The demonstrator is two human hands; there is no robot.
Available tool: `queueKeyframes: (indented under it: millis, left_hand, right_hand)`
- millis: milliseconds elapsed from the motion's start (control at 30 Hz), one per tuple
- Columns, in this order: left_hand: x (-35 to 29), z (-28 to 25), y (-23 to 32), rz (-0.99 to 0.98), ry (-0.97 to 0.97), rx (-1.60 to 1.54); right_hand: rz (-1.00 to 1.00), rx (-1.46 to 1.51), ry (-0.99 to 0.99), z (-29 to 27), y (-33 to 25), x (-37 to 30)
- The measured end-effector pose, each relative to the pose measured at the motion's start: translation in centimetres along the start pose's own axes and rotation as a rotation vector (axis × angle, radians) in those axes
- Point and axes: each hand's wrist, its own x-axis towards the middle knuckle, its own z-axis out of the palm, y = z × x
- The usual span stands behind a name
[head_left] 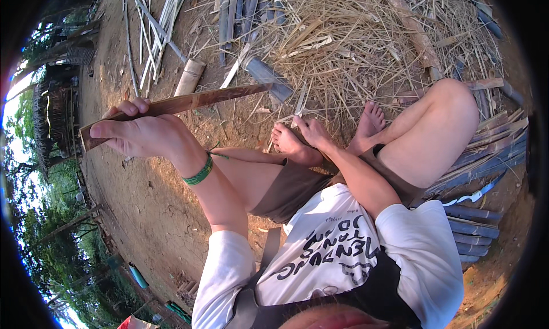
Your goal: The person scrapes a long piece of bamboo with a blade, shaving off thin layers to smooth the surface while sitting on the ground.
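My left hand (140, 131), raised at the left, wraps round one end of a long brown bamboo slat (200, 100). The slat slopes up to the right, and its far end overlaps a thick grey bamboo piece (273, 82) on the ground; whether they touch I cannot tell. My right hand (313, 133) is closed low between my bare feet, beside the left foot (290, 144). A thin pale strip (300, 102) shows just beyond its fingertips; what the fingers hold is too small to make out.
A heap of dry bamboo shavings (343, 43) covers the ground ahead. A cut bamboo section (190, 77) and pale strips (153, 43) lie at the far left. Split bamboo (486, 149) is piled at my right, near a blue-and-white curved object (474, 195).
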Motion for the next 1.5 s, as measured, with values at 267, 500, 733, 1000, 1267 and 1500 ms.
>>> queueKeyframes:
  millis: [267, 500, 733, 1000, 1267, 1500]
  left_hand:
    - [1.8, -1.0, 0.1, -0.149, -0.097, -0.063]
    - [3.2, -1.1, -1.0, -0.132, -0.177, -0.072]
    - [1.4, -0.7, -1.2, 0.084, -0.062, 0.039]
    - [0.0, -0.1, -0.4, 0.088, 0.186, 0.155]
    - [0.2, -0.3, -0.3, 0.064, 0.209, 0.151]
    - [-0.1, 0.3, -0.6, 0.064, 0.23, 0.145]
  right_hand:
    - [0.304, 0.022, -0.093, -1.1, -0.9, 0.8]
    - [0.003, 0.069, 0.041, -0.9, -4.8, 0.0]
    - [-0.25, 0.273, -0.179, -1.0, -12.3, -4.5]
    - [-0.546, 0.216, -0.185, -2.0, -17.6, -9.5]
    - [-0.116, 0.493, -0.159, 1.4, -6.4, -2.6]
    - [-0.257, 0.256, -0.229, 0.1, -9.8, -3.6]
